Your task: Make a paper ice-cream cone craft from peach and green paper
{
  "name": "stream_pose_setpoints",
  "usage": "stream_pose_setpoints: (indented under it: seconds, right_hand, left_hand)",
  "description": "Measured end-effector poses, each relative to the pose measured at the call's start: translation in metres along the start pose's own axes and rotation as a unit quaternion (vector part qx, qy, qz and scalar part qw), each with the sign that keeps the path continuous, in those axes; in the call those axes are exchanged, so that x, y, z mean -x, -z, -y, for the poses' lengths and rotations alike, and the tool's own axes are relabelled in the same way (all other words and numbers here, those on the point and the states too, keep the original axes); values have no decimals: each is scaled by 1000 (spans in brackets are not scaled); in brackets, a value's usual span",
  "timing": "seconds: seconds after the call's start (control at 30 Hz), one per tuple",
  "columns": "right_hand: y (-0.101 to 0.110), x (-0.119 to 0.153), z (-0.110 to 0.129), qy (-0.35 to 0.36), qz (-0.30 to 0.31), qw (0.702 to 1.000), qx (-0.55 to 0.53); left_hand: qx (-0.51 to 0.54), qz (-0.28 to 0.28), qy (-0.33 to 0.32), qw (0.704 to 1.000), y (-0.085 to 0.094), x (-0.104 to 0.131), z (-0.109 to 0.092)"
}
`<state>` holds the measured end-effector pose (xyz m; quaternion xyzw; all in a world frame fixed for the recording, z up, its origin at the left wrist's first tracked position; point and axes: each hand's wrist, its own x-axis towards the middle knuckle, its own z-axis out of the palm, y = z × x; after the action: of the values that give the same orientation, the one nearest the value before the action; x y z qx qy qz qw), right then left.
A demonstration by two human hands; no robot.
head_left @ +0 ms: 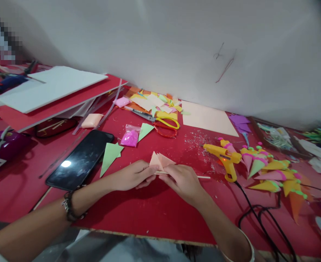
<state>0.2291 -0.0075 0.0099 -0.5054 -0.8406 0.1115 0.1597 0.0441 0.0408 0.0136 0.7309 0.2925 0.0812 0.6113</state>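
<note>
My left hand [137, 175] and my right hand [183, 182] meet over the red table, fingers closed on folded peach paper [161, 160]. Its pointed corners stick up above the fingertips. A thin pale stick [204, 177] lies along the paper's lower edge and juts out to the right, past my right hand. How the paper wraps the stick is hidden by the fingers. Close by on the left are green paper pieces [111, 155] and a small bag of bright pink clay-like material [130, 137].
A yellow glue gun [225, 158] with a black cord stands right, beside several small decorated paper cones [272, 165]. Yellow-and-red-handled scissors [160, 118] lie near paper scraps [152, 102]. A black phone [80, 158] rests left. Foam boards [53, 87] are stacked behind it.
</note>
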Motion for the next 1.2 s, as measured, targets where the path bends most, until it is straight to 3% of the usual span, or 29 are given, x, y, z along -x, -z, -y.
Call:
stream_pose_setpoints:
  seconds: [0.47, 0.67, 1.07, 1.2]
  right_hand:
    - [3, 0, 1, -22, 26, 987, -158]
    - [6, -1, 2, -23, 26, 975, -219]
    - [5, -1, 2, -22, 41, 978, -202]
    - [5, -1, 3, -16, 52, 982, -181]
  left_hand:
    - [-18, 8, -19, 1000, 1, 1, 1]
    - [-164, -42, -107, 980, 1, -2, 1]
    - [-246, -40, -157, 956, 1, -3, 6]
    - [-227, -40, -128, 965, -1, -2, 6]
